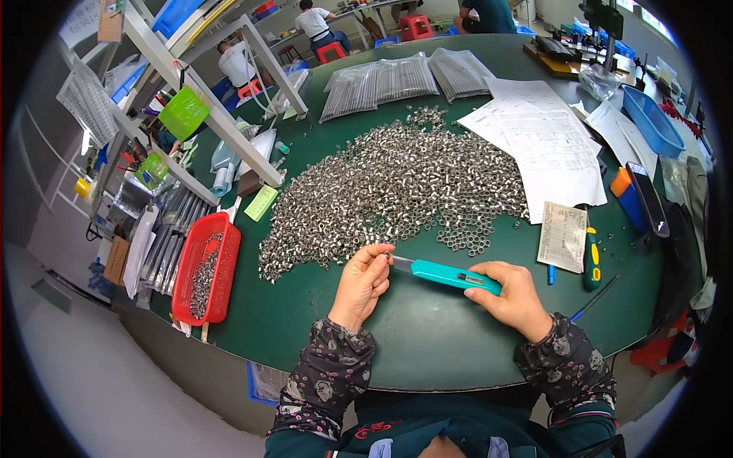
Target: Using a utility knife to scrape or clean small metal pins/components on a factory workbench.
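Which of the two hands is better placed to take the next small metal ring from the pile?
Probably the left hand: it pinches at the tip of the teal tool and lies just below the pile of metal rings. The right hand grips the tool's body, farther away.

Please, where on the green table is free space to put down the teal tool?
Bare green table lies between the hands and the near edge, also between the red basket and left hand. Beyond, the metal ring pile and papers crowd it.

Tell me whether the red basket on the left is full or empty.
Partly filled. The red basket holds a strip of small metal rings along its middle, while much of its mesh floor shows bare red.
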A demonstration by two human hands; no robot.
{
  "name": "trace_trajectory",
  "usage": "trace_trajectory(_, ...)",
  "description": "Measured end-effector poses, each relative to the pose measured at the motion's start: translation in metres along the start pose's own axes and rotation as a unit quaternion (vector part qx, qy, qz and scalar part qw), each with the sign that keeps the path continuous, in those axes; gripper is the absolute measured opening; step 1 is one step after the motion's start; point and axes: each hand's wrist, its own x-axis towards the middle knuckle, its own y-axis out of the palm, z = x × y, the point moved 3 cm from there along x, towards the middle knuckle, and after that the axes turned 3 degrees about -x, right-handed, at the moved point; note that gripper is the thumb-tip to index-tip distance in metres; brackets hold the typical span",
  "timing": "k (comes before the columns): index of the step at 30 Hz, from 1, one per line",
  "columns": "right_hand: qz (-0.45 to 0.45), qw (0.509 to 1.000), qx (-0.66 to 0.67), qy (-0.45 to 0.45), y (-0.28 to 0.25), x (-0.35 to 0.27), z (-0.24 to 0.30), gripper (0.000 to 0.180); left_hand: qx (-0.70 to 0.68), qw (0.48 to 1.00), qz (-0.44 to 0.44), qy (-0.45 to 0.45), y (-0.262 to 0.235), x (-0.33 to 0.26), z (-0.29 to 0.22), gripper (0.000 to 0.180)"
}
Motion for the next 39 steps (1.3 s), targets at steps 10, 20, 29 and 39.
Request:
trace_trajectory(10, 0.058, 0.995, 0.059, 0.054, 0.001, 0.001, -0.004, 0.028, 0.082, 0.996, -0.009, 0.025, 0.007, -0.002, -0.003, 0.016)
trace_trajectory(20, 0.025, 0.996, 0.031, 0.075, 0.004, -0.006, -0.003, 0.027, 0.183, 0.976, -0.054, 0.104, 0.002, -0.002, 0.001, 0.007)
trace_trajectory(29, -0.057, 0.994, -0.087, -0.021, -0.002, -0.006, 0.012, 0.025, 0.105, 0.989, -0.072, 0.069, 0.005, -0.004, 0.000, 0.006)
trace_trajectory(39, 0.071, 0.992, 0.054, 0.086, 0.003, -0.002, -0.002, 0.025, 0.148, 0.984, -0.066, 0.076, 0.005, -0.004, 0.000, 0.009)
